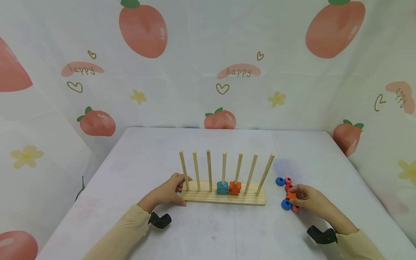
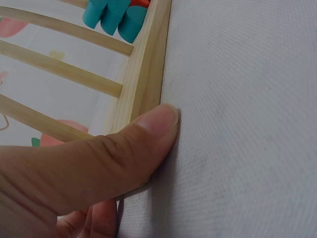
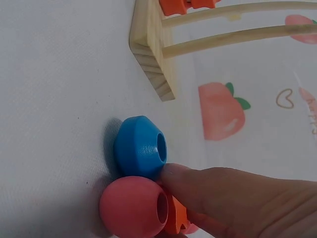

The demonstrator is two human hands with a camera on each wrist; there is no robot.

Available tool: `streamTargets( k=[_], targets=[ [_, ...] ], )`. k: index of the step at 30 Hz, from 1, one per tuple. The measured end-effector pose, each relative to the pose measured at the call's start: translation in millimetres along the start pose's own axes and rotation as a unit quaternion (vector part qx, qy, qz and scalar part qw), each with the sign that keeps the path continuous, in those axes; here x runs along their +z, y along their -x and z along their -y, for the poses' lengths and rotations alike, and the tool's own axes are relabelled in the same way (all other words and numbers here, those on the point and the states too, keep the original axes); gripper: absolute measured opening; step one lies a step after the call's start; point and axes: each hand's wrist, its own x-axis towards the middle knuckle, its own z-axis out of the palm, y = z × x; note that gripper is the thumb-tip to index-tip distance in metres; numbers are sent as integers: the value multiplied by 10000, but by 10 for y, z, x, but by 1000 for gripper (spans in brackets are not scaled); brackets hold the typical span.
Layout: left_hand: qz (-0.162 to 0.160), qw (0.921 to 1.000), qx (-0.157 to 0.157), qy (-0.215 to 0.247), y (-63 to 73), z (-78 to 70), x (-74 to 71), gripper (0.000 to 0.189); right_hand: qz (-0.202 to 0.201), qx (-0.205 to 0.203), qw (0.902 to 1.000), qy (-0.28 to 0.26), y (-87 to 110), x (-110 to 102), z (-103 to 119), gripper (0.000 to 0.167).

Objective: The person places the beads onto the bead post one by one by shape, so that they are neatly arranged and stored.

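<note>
Both our arms (image 1: 355, 245) angle inward, bare wrists (image 1: 147, 203) poking out of tan sleeves (image 1: 125, 231). Our left hand (image 1: 170, 189) has a proper grip going, thumb (image 2: 124, 148) on the near side, fingers (image 1: 178, 177) round back. Our right hand (image 1: 310, 199) is pinching, index finger (image 1: 296, 187) and right thumb (image 3: 203, 188) curved together.

- I'm facing a white backdrop (image 1: 182, 90), printed peaches (image 1: 143, 32) and "happy" lettering (image 1: 238, 72) right across it!
- Before me, a pale table (image 1: 211, 231) with rounded far corners, softly lit.
</note>
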Motion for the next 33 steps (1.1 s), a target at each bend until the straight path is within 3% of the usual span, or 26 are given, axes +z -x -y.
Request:
streamTargets(
  k=[15, 23, 33],
  targets=[
    [5, 10000, 30, -59, 6, -8, -2, 78, -123, -80, 9998, 150, 53, -109, 17, 41],
    [-5, 9999, 21, -120, 5, -14, -2, 78, -422, -572, 9973, -198, 99, -156, 77, 39],
    [-18, 9998, 34, -177, -7, -9, -6, 78, -1056, -1236, 9855, -492, 190, -191, 364, 37]
  ],
)
